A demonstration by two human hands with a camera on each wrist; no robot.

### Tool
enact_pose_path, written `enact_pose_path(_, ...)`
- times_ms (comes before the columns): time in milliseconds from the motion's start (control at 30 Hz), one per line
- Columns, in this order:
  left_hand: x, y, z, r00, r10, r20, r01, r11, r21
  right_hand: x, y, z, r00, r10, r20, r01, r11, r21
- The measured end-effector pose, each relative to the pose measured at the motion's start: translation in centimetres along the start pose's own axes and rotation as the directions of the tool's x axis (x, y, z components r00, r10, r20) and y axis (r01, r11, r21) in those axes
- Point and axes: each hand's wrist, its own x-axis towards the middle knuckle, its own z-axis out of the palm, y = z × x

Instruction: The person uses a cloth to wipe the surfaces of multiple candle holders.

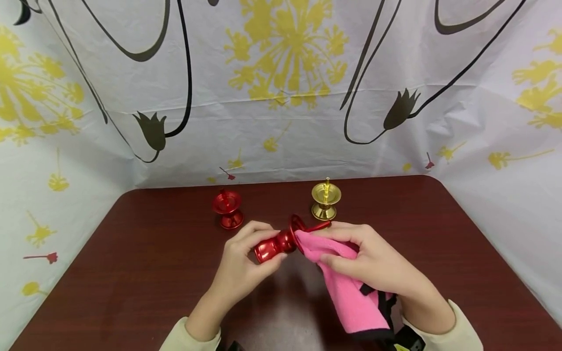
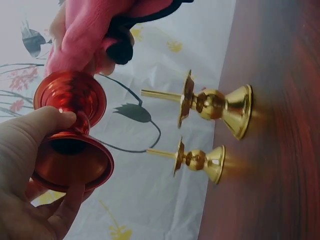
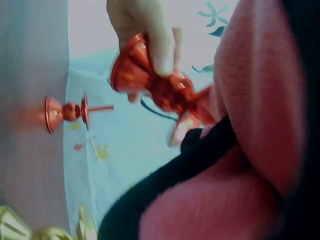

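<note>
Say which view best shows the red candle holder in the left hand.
The head view: the red candle holder shows its base, dish and spike together. The left wrist view looks into the hollow base but shows no spike. The right wrist view shows the base, but pink cloth hides much of the other end.

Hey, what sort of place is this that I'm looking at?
Probably a makeshift tabletop work corner, likely indoors: a dark reddish-brown table, white flower-printed sheeting behind it, and the right hand holding a pink cloth. Beyond that, I can't tell.
</note>
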Motion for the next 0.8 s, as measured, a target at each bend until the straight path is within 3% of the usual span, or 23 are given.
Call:
enact_pose_path(200, 0.1, 0.7, -0.5, 0.998, 0.02, -0.051, -0.02, 1.0, -0.003, 0.2, -0.3, 0.9, 0.998, 0.015, -0.053, -0.011, 0.997, 0.082)
enact_pose_path(433, 0.1, 1.1, -0.3, 0.995, 0.068, -0.074, -0.075, 0.992, -0.097, 0.3, 0.2, 0.0, 0.998, -0.059, 0.007, 0.058, 0.994, 0.094)
enact_pose_path(800, 0.1, 1.0, -0.3, 0.996, 0.073, -0.055, -0.079, 0.989, -0.126, 0.3, 1.2, -1.0, 0.993, -0.084, 0.085, 0.079, 0.995, 0.058)
